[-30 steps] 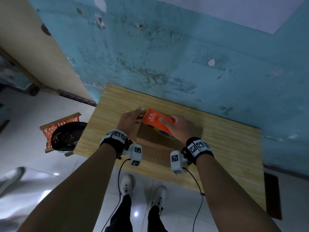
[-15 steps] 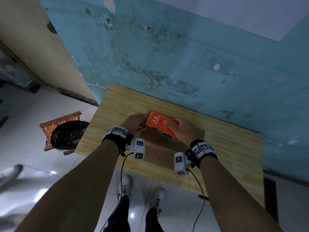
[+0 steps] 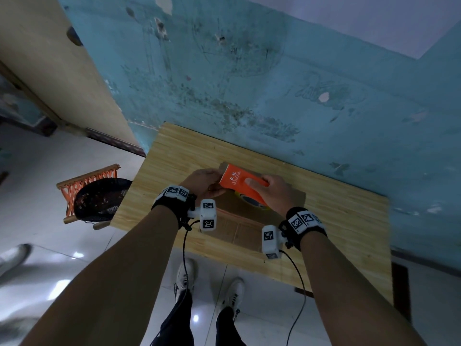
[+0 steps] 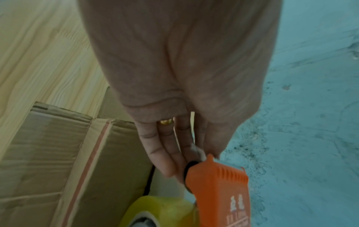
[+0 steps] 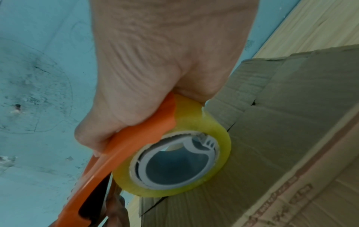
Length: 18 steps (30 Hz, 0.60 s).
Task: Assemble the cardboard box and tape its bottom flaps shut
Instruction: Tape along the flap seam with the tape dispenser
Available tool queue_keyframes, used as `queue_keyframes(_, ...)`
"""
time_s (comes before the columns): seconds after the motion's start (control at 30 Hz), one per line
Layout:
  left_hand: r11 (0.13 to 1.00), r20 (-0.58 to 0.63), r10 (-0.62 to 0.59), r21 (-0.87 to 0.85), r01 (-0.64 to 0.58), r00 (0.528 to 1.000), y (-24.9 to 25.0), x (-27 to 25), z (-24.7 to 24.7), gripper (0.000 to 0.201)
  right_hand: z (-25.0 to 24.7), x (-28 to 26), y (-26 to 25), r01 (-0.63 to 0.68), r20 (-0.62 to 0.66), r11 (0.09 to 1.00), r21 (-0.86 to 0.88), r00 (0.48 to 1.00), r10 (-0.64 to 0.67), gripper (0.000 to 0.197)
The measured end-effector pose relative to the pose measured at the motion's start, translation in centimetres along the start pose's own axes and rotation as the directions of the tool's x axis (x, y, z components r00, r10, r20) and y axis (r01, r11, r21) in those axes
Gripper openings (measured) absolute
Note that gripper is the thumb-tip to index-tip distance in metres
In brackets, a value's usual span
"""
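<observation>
Right hand (image 3: 270,193): grip closed around the orange tape dispenser (image 3: 240,182), thumb laid on its flat top face and the remaining fingers wrapped underneath, as confirmed in the right wrist view, where the palm bears on the orange shell above the roll. The yellowish roll of clear tape (image 5: 174,147) sits in the dispenser on a grey hub, just above the cardboard; contact between roll and cardboard cannot be determined. Left hand (image 3: 204,182): fingers extended and brought together at the serrated front end of the dispenser; the left wrist view shows the fingertips (image 4: 170,161) meeting a pale strip at the dispenser's mouth, consistent with a pinch on the tape end, though the strip itself is small and blurred. A gold-coloured ring (image 4: 166,122) is visible on one finger of that hand. The dispenser is held over the cardboard box (image 3: 239,221), which lies flattened on the wooden tabletop (image 3: 336,221), near its middle and directly below both hands; a reddish printed stripe runs along one panel, and the flap slits are visible in the right wrist view. Both wrists carry black bands with white marker blocks and cabled camera units. The tabletop stands against a worn blue wall (image 3: 274,96). On the tiled floor to the left stand an orange woven stool (image 3: 87,178) and a dark round basket (image 3: 99,199), touching or overlapping. The person's white shoes (image 3: 184,278) are visible below the tabletop's near edge.
</observation>
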State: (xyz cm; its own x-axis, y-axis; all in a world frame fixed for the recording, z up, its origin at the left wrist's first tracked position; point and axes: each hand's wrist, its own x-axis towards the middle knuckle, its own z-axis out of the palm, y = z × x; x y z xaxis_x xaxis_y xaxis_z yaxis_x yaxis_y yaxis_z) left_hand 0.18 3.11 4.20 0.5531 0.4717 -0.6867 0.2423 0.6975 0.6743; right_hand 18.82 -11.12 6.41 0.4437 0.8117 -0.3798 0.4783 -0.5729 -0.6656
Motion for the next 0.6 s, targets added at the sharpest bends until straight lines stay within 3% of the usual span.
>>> queue_keyframes(0.23, 0.972, -0.142, 0.146, 0.205, -0.115, 0.979, -0.2, 0.2, 0.0, 0.017, -0.2, 0.0, -0.7, -0.006, 0.035, 0.999, -0.032, 0.999, 0.007, 0.059)
queue_keyframes(0.4, 0.964, -0.212, 0.165, 0.241, -0.112, 0.963, 0.2, 0.8, 0.0, 0.007, -0.4, 0.2, -1.2, 0.005, 0.012, 0.999, -0.049, 1.0, -0.005, 0.057)
queue_keyframes(0.6, 0.965, -0.326, 0.176, 0.243, -0.098, 0.929, 0.4, 1.2, -0.3, 0.023, 0.0, 0.5, -1.3, 0.005, -0.053, 0.997, -0.076, 0.999, -0.009, 0.056)
